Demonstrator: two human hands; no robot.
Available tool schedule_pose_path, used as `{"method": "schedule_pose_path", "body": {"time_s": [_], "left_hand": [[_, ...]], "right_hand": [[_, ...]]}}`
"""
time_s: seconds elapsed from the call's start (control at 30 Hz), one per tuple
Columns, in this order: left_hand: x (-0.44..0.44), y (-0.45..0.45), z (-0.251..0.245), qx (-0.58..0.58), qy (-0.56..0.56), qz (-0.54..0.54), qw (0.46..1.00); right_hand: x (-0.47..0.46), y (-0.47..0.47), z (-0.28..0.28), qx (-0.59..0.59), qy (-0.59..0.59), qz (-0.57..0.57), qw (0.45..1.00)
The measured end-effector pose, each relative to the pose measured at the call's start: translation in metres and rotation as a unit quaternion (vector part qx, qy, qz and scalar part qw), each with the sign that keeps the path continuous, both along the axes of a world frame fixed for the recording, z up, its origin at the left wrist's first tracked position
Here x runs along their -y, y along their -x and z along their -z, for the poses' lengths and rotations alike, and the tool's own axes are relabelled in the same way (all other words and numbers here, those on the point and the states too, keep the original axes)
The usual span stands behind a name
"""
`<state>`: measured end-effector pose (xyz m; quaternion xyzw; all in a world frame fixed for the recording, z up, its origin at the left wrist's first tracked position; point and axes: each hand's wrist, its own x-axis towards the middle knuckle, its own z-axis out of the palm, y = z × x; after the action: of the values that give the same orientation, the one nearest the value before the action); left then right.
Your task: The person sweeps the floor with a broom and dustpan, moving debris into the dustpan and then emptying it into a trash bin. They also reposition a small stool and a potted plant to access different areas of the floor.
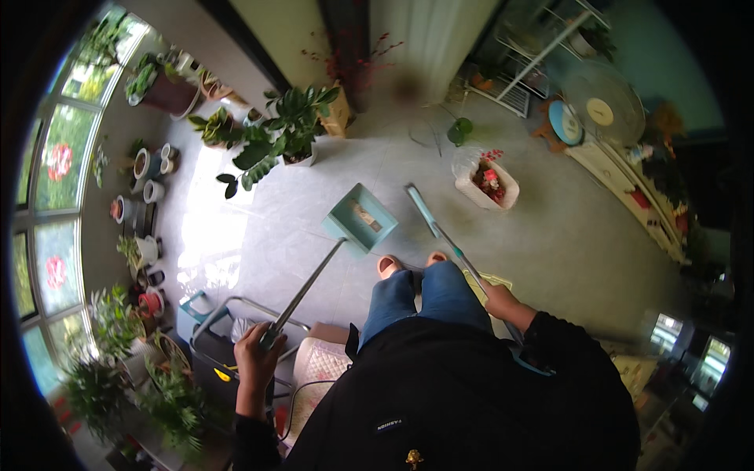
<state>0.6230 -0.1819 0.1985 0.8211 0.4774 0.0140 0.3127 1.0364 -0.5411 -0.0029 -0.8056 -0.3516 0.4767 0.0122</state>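
My left hand (259, 347) is closed around the upper end of a long metal handle that runs down to a teal dustpan (337, 221). The dustpan is on the grey tiled floor (283, 218), ahead and to the left of my feet. My right hand (505, 305) grips the metal pole of a broom (450, 240). Its narrow teal head points forward, to the right of the dustpan and apart from it. A small pale label or scrap (364, 216) shows inside the pan. I cannot tell which it is.
A white basket (500, 197) with red decorations stands ahead on the right. Leafy potted plants (294, 126) are ahead on the left, with more pots along the windows. A metal-framed chair (203, 338) and quilted cushion (321, 359) are close by on my left. A fan (601, 109) stands far right.
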Motion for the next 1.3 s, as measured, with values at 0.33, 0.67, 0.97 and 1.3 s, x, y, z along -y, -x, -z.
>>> {"method": "schedule_pose_path", "body": {"time_s": [0.33,0.67,0.97,1.3], "left_hand": [[0.026,-0.102,-0.054,0.102,0.221,-0.051,0.969],[0.081,-0.162,0.124,0.261,0.531,-0.268,0.760],[0.115,-0.102,0.276,0.253,0.708,-0.446,0.485],[0.113,-0.094,0.303,0.199,0.738,-0.546,0.342]], "right_hand": [[0.213,0.071,-0.027,-0.073,0.030,0.265,0.961],[0.292,0.138,-0.042,-0.064,0.090,0.424,0.899],[0.279,0.192,-0.044,0.104,-0.073,0.358,0.925],[0.215,0.160,-0.099,0.017,-0.131,0.586,0.800]]}}
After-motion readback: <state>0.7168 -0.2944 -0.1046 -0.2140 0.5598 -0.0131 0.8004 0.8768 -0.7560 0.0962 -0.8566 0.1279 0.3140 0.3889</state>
